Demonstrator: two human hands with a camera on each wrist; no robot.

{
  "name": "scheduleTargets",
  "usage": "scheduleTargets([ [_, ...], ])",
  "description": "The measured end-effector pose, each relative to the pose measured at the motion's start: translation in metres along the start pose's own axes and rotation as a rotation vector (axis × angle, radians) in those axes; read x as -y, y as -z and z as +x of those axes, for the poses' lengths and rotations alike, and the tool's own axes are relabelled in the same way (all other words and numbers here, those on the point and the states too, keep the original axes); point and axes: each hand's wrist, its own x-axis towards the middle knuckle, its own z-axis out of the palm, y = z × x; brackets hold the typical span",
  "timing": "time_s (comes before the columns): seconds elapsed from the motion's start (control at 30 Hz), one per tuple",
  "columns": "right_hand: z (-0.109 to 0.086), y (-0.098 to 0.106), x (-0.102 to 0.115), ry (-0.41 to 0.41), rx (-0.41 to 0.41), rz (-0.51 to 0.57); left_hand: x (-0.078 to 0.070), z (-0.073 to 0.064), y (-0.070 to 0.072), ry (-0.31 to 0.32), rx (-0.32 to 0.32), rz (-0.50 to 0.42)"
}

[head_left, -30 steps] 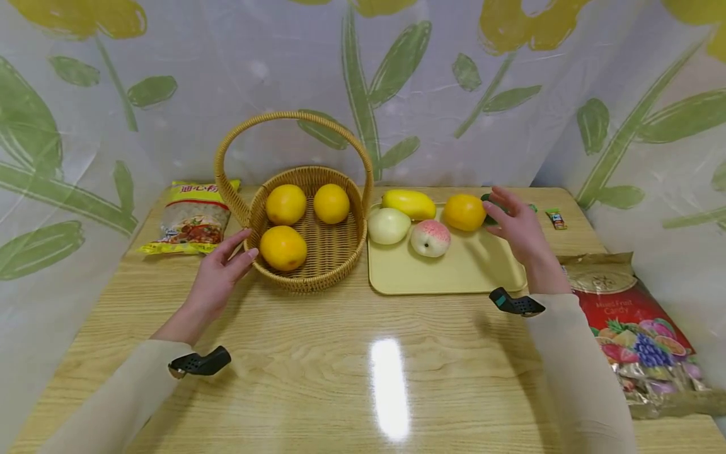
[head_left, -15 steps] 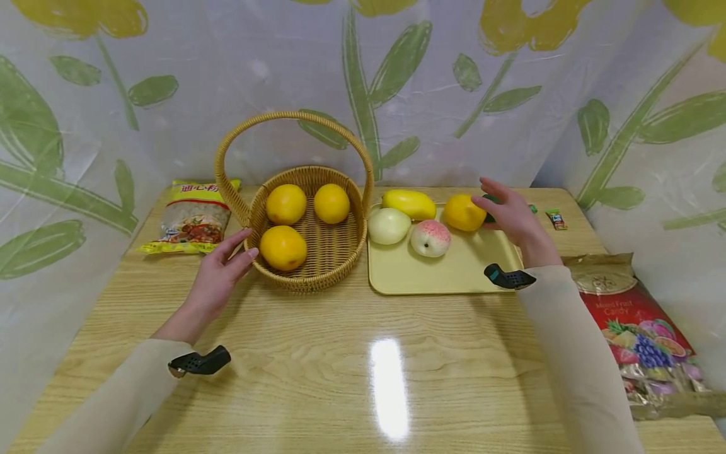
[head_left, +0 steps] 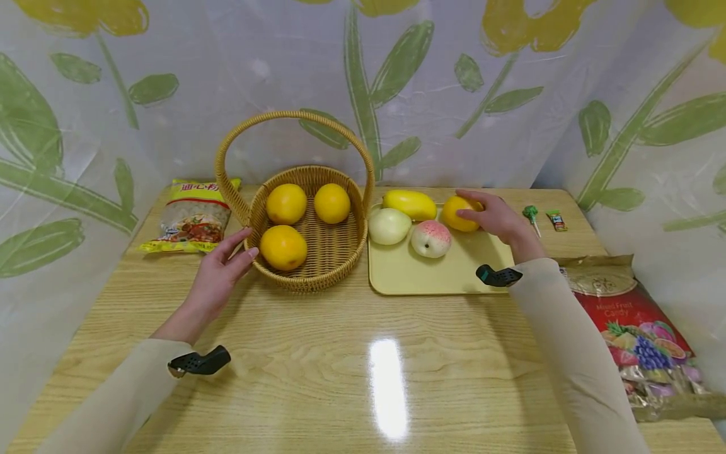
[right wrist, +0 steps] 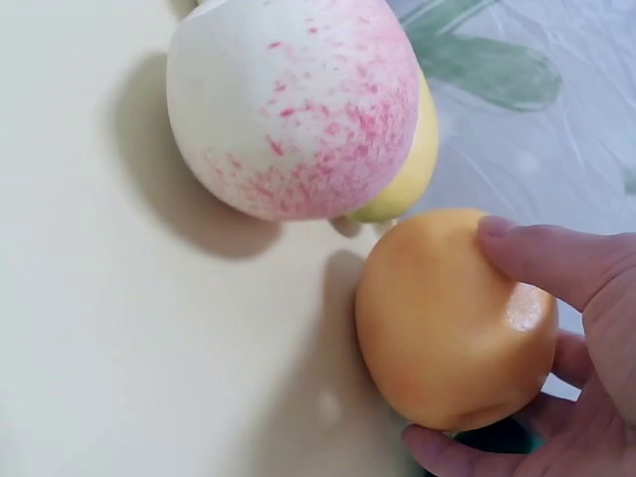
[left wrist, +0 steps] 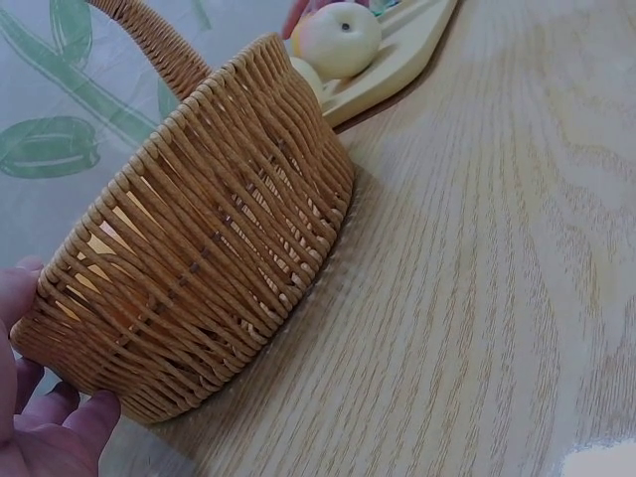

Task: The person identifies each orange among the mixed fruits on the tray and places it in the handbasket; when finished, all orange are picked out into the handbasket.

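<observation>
At the basket's left side, my left hand (head_left: 221,271) grips the woven wicker basket (head_left: 309,284); the left wrist view shows the thumb by the rim and curled fingers (left wrist: 94,422) against the lower wall. Inside the basket lie three orange fruits (head_left: 283,248). My right hand (head_left: 501,222) holds an orange (head_left: 458,214) at the tray's back, its thumb on one side and fingers round the other, as the right wrist view shows. Beside it on the yellow tray (head_left: 442,277) are a pink-and-white peach (head_left: 430,239), a pale green round fruit (head_left: 389,226) and a long yellow fruit (head_left: 409,205).
A bag of pasta (head_left: 195,217) lies left of the basket. Right of the tray are a green lollipop (head_left: 530,214) and a small wrapped candy (head_left: 557,221). A large red candy bag (head_left: 635,328) lies at the right edge of the wooden table (head_left: 283,378).
My right hand has moved left, from above the tray's back right corner onto the orange, and now grips it. The green lollipop has come into view. My left hand stays at the basket.
</observation>
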Motion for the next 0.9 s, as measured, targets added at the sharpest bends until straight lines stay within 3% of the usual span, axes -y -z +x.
scheduleTargets([
  [0.17, 0.0011, -0.0014, 0.0016, 0.030, 0.037, -0.012, 0.0009, 0.0009, 0.0002, -0.018, 0.000, 0.015],
  [0.37, 0.0039, -0.0005, -0.0016, 0.087, 0.051, -0.111, 0.0017, 0.0010, 0.0005, -0.025, 0.001, 0.011],
  [0.6, 0.0061, -0.0015, -0.0049, 0.138, 0.006, -0.218, 0.0014, 0.0006, 0.0003, -0.014, 0.001, 0.001],
  [0.9, 0.0024, -0.0066, -0.0031, 0.132, -0.058, -0.303, 0.0019, 0.0010, 0.0011, -0.013, 0.007, -0.014],
])
